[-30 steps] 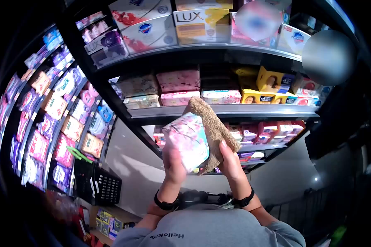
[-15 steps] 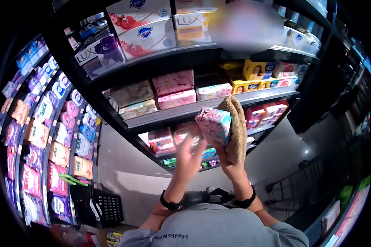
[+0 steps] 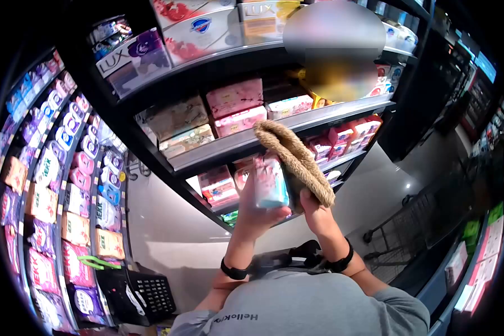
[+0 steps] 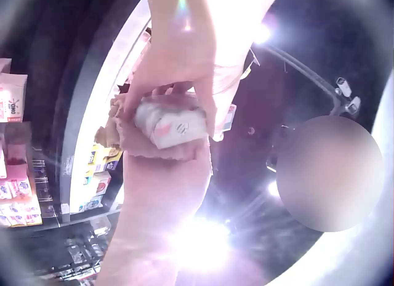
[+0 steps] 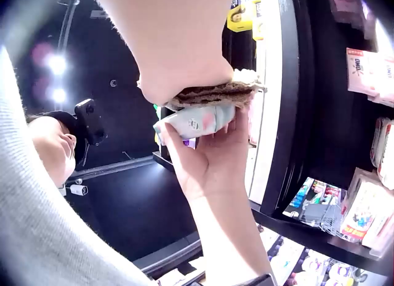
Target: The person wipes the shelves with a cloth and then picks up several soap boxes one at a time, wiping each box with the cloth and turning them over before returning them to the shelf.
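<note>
A small pink and light-blue floral pack (image 3: 270,182) is gripped by the left hand (image 3: 254,210), thumb across its lower edge. Right beside it, the right hand (image 3: 317,215) holds a folded brown fuzzy cloth (image 3: 297,159), thumb on the near side. The right wrist view shows the pack (image 5: 196,122) between the left hand's thumb and fingers (image 5: 215,163), with the cloth (image 5: 215,95) against it and the right hand (image 5: 178,58) above. In the left wrist view the pack's pale end (image 4: 178,127) lies against the cloth (image 4: 132,138).
Shelves of boxed soap (image 3: 238,101) stand in front, with a metal shelf edge (image 3: 207,154) just beyond the hands. Bagged goods (image 3: 42,201) line the left side. A black basket (image 3: 151,294) is at lower left, a cart (image 3: 392,224) at right.
The left hand, off the pack half a second ago, now grips it. The pack has moved left and down, and the cloth has tilted leftward. The view of the shelves has shifted.
</note>
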A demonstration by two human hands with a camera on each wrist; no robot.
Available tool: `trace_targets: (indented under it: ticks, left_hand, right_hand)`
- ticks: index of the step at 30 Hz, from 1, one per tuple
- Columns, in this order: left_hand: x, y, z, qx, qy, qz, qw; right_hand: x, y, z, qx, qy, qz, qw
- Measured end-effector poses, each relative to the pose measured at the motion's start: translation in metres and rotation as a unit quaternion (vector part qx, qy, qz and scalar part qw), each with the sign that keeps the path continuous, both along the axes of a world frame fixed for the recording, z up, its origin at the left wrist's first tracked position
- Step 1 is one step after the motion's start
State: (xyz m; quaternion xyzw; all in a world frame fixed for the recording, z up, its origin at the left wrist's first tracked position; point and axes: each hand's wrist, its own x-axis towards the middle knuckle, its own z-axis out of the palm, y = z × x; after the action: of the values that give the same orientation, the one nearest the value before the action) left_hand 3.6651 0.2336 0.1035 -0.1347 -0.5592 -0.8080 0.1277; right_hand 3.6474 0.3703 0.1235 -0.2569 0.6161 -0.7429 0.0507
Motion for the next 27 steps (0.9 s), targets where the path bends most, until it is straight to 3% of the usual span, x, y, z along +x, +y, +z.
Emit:
trace_targets:
  ticks: [1, 3, 5, 8, 9, 11, 13, 15, 16, 17, 20, 23, 25, 26, 27]
  left_hand:
    - [-0.003, -0.003, 0.001, -0.047, 0.003, -0.003, 0.999]
    - [-0.004, 0.005, 0.002, 0.059, 0.030, -0.023, 0.998]
    - [-0.007, 0.005, -0.001, 0.025, 0.021, -0.040, 0.999]
    - [-0.004, 0.005, -0.002, -0.015, -0.028, -0.055, 0.998]
    - [-0.005, 0.002, -0.008, -0.043, -0.023, -0.055, 0.997]
    - [0.001, 0.008, -0.001, 0.033, -0.042, -0.080, 0.995]
    - [-0.006, -0.003, -0.027, -0.021, -0.033, -0.079, 0.996]
    - [-0.009, -0.002, -0.035, -0.074, 0.046, -0.046, 0.995]
    - [-0.008, 0.003, -0.026, -0.013, 0.027, -0.066, 0.997]
    - [-0.005, 0.005, -0.021, 0.029, 0.001, -0.087, 0.996]
    - [-0.008, 0.009, -0.013, 0.051, 0.103, -0.036, 0.993]
    - [0.001, 0.008, -0.002, 0.093, 0.086, -0.050, 0.991]
    - [0.006, 0.009, 0.003, 0.079, 0.049, -0.058, 0.994]
    - [0.011, 0.007, 0.005, 0.028, 0.026, -0.053, 0.998]
    - [0.003, 0.008, -0.001, -0.045, 0.109, 0.037, 0.992]
  right_hand:
    - [-0.001, -0.001, -0.002, -0.011, 0.000, 0.004, 1.000]
    - [0.003, -0.004, 0.002, -0.007, 0.099, -0.016, 0.995]
    - [0.001, 0.002, 0.000, 0.002, 0.163, -0.034, 0.986]
    - [0.011, 0.016, 0.007, -0.006, -0.020, -0.059, 0.998]
    - [0.010, 0.019, 0.006, -0.008, -0.017, -0.061, 0.998]
    - [0.008, 0.020, 0.001, -0.051, 0.059, -0.044, 0.996]
    - [0.006, 0.020, -0.013, -0.077, 0.071, -0.058, 0.993]
    - [0.006, 0.024, -0.031, -0.147, -0.085, -0.114, 0.979]
    - [0.008, 0.020, -0.025, -0.236, -0.112, -0.085, 0.962]
    - [0.013, 0.022, -0.021, -0.248, -0.170, -0.111, 0.947]
    - [0.017, 0.024, -0.013, -0.320, -0.130, -0.073, 0.936]
    - [0.023, 0.019, -0.010, -0.372, -0.156, -0.098, 0.910]
    - [0.030, 0.016, -0.018, -0.248, -0.058, -0.131, 0.958]
    - [0.030, 0.010, -0.017, -0.187, 0.042, -0.113, 0.975]
    - [0.036, 0.009, -0.012, -0.097, 0.107, -0.085, 0.986]
